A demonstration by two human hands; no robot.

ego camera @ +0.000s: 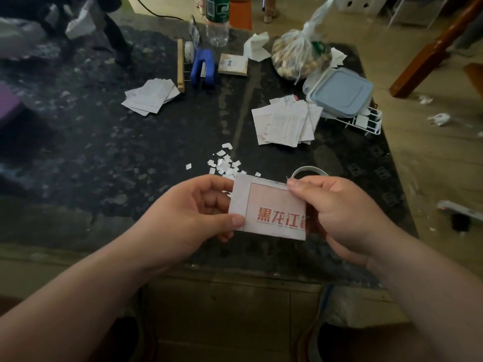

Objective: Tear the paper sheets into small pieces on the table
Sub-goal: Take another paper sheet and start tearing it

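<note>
**Left hand** (193,215): pinches the left edge of the paper (271,210), with the thumb on its front near the lower corner and the fingers behind.

**Right hand** (337,215): pinches the paper's upper right corner, other fingers curled behind the right edge. Both hands are clamped on this one piece, above the near edge of the table (104,142).

**Paper:** small, with red print; no tear shows yet. I cannot tell whether it is folded. Risk: if it is layered, a pull may stall or run crooked and leave large pieces. Held this near the edge, torn bits may fall to the floor.

**Scraps** (227,165): a small white pile on the table, just beyond the paper. Risk: a brushing wrist could scatter them.

**Ring** (308,171): white, just behind the right hand.

**Stacks:** untorn pieces, one mid right (285,124) and one farther left (150,96). Risk: the right stack overlaps loosely and a careless grab could spill it.

**Far:** box (342,91), bag (298,56), bottle (217,22).
</note>
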